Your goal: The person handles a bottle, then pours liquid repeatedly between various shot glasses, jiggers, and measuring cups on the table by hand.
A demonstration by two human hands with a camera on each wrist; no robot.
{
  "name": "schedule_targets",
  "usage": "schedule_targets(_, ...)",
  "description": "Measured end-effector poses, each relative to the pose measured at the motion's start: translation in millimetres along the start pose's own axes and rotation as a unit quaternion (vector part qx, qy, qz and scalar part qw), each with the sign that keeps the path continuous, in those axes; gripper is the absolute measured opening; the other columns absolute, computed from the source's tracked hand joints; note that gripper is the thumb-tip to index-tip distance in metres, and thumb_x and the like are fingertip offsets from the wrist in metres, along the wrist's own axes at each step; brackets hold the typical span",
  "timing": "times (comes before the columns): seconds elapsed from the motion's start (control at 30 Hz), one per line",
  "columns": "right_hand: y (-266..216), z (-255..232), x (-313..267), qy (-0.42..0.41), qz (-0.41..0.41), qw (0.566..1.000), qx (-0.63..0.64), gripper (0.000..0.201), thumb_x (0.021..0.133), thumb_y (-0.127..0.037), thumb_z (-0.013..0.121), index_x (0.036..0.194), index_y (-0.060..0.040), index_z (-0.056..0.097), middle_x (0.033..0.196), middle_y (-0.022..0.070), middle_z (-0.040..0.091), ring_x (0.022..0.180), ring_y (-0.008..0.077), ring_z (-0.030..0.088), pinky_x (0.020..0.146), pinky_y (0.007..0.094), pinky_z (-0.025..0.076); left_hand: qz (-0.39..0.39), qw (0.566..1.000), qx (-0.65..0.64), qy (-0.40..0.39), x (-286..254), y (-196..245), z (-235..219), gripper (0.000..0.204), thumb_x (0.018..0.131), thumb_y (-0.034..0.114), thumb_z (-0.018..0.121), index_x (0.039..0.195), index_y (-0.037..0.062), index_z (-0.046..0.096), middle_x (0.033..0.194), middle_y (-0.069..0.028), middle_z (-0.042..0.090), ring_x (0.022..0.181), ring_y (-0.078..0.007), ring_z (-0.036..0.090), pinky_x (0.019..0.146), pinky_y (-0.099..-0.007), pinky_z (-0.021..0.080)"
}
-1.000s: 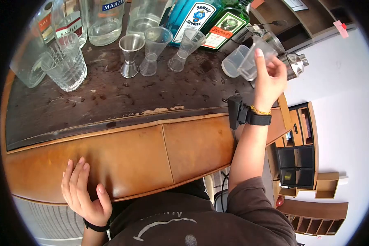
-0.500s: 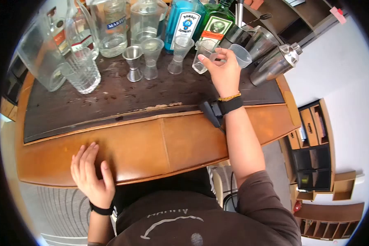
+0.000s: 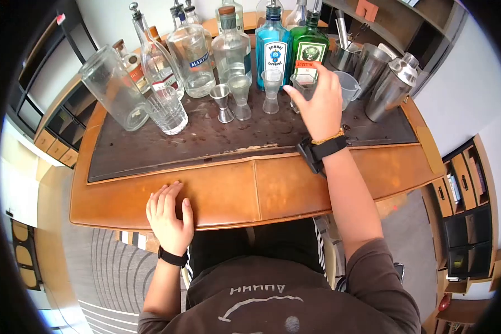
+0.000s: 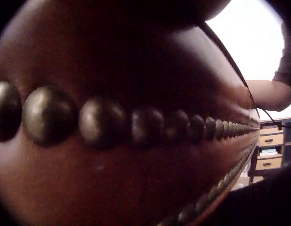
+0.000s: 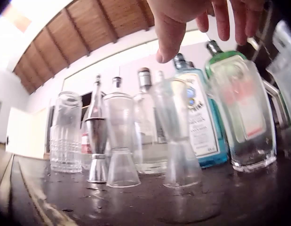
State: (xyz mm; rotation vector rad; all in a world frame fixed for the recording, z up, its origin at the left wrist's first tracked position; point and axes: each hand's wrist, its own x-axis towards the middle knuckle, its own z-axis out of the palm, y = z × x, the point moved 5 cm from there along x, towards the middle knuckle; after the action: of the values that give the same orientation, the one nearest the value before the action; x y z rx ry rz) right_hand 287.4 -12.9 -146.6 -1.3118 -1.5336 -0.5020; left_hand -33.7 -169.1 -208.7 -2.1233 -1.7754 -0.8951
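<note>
My right hand hovers over a small clear cup, its fingers and thumb spread and relaxed. In the right wrist view the fingertips hang above and apart from that cup, which stands upright on the dark table top. To the cup's left are two clear double-ended jiggers and a steel jigger. Right of the hand is another clear plastic cup, partly hidden behind it. My left hand rests with fairly straight fingers on the tan padded leather edge, holding nothing.
Behind the jiggers stand a blue bottle, a green bottle and several clear bottles. A cut-glass tumbler and a tall mixing glass are on the left. At the right stands a steel shaker.
My right hand has carried the clear cup leftward from beside the other plastic cup, stood it right of the jiggers and let go. The left hand stays on the leather edge; the head view has shifted.
</note>
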Motion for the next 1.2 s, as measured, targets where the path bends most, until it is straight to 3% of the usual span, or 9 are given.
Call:
schedule_targets(0.13,-58.3,-10.0,1.8,-0.028,-0.064,0.992,0.106,0.042,0.078,-0.026,0.076,0.108,-0.0038,0.058,0.105,0.0161,0.057,0.097,0.0341,0.056,0.084,0.0438,0.046,0.004,1.0,0.004,0.003,-2.4,-3.6,3.0,0.029,0.087,0.017,0.059,0.115,0.0089,0.061,0.118,-0.0076,0.064,0.116,-0.0293,0.055,0.106,-0.0472,0.034)
schedule_targets(0.23,-64.8,24.6,-12.6,-0.278,0.158,0.917,0.238,0.038,0.08,-0.022,0.074,0.107,0.0009,0.06,0.087,0.0194,0.067,0.084,0.0384,0.065,0.077,0.045,0.052,0.008,1.0,0.009,0.005,-4.0,-4.8,3.9,0.029,0.088,0.017,0.059,0.115,0.0091,0.061,0.118,-0.0079,0.064,0.116,-0.0296,0.054,0.106,-0.0471,0.034)
schedule_targets(0.3,-57.0,62.3,-28.5,-0.27,0.118,0.94,0.169,0.047,0.08,-0.024,0.077,0.115,0.003,0.061,0.074,0.0147,0.069,0.074,0.0271,0.069,0.07,0.0367,0.054,0.007,1.0,0.004,0.0,-4.2,-5.3,4.8,0.029,0.088,0.018,0.059,0.116,0.0091,0.061,0.117,-0.008,0.064,0.116,-0.0297,0.054,0.106,-0.047,0.034)
schedule_targets(0.33,-59.9,65.7,-26.8,-0.302,0.156,0.921,0.19,0.044,0.079,-0.025,0.076,0.106,0.0056,0.062,0.092,0.0266,0.068,0.088,0.042,0.067,0.08,0.0457,0.055,0.006,1.0,0.003,0.004,-4.0,-4.2,3.5,0.029,0.088,0.017,0.059,0.115,0.009,0.062,0.116,-0.0088,0.064,0.115,-0.0298,0.055,0.106,-0.0472,0.034)
schedule_targets(0.43,-52.6,97.1,-34.4,-0.318,0.241,0.89,0.221,0.046,0.078,-0.027,0.077,0.106,0.0063,0.062,0.095,0.0282,0.068,0.094,0.0416,0.066,0.084,0.0457,0.053,0.01,1.0,0.003,0.009,-5.2,-6.2,4.5,0.028,0.087,0.017,0.06,0.114,0.0088,0.062,0.116,-0.0095,0.065,0.114,-0.0299,0.056,0.106,-0.0474,0.035)
schedule_targets(0.77,-32.7,137.2,-56.2,-0.33,0.271,0.871,0.242,0.043,0.077,-0.02,0.078,0.113,-0.0021,0.064,0.102,0.0261,0.068,0.102,0.0364,0.065,0.089,0.0411,0.052,0.011,1.0,-0.005,0.029,-5.7,-2.4,-0.6,0.025,0.088,0.015,0.058,0.112,0.008,0.063,0.114,-0.0094,0.065,0.112,-0.0318,0.056,0.103,-0.0449,0.036)
schedule_targets(0.93,-36.0,123.0,-53.2,-0.342,0.296,0.85,0.272,0.036,0.079,-0.017,0.078,0.109,-0.0026,0.066,0.072,0.0132,0.069,0.052,0.0181,0.064,0.057,0.0335,0.052,0.003,1.0,-0.014,0.027,-7.4,-3.2,-0.5,0.025,0.088,0.015,0.059,0.112,0.0083,0.062,0.114,-0.0089,0.065,0.115,-0.0307,0.055,0.105,-0.0449,0.035)
schedule_targets(1.17,-39.0,112.9,-49.6,-0.357,0.265,0.864,0.236,0.033,0.077,-0.013,0.08,0.104,-0.0009,0.065,0.072,0.0138,0.069,0.054,0.0197,0.065,0.056,0.0337,0.052,0.001,1.0,-0.022,0.022,-9.6,-7.0,1.1,0.028,0.085,0.018,0.061,0.112,0.0091,0.062,0.119,-0.0071,0.064,0.116,-0.0292,0.055,0.106,-0.0452,0.035)
schedule_targets(1.2,-29.7,123.5,-51.8,-0.323,0.211,0.901,0.2,0.033,0.075,-0.015,0.081,0.1,-0.0003,0.065,0.07,0.0126,0.069,0.056,0.0209,0.066,0.059,0.0336,0.053,0.003,0.999,-0.025,0.022,-10.6,-7.5,0.8,0.028,0.085,0.018,0.061,0.112,0.0091,0.062,0.119,-0.0071,0.064,0.116,-0.0292,0.055,0.106,-0.0452,0.035)
